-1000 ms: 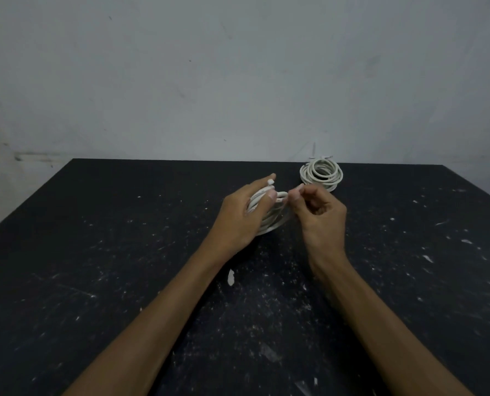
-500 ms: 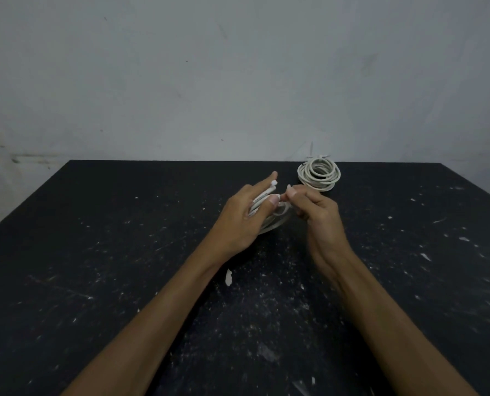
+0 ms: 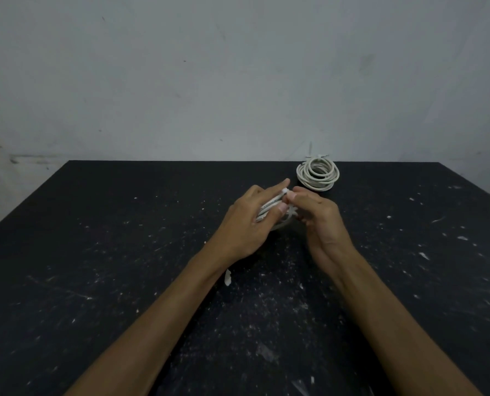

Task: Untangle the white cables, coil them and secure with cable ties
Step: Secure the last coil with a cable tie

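A white cable coil (image 3: pixel 269 209) is held upright-tilted above the middle of the black table (image 3: pixel 123 252). My left hand (image 3: pixel 246 224) wraps around the coil, thumb across its strands. My right hand (image 3: pixel 319 221) meets it from the right, fingertips pinched on a small white piece at the coil's top, likely a cable tie; most of it is hidden by the fingers. A second white coil (image 3: pixel 318 174) lies flat at the table's far edge, with tie ends sticking up from it.
A small white scrap (image 3: pixel 227 278) lies on the table under my left forearm. Pale flecks and scratches cover the tabletop. A bare grey wall stands behind the table's far edge.
My right hand has shifted left and closed in against my left hand at the coil's top. The coil has tipped a little and stays in my left hand.
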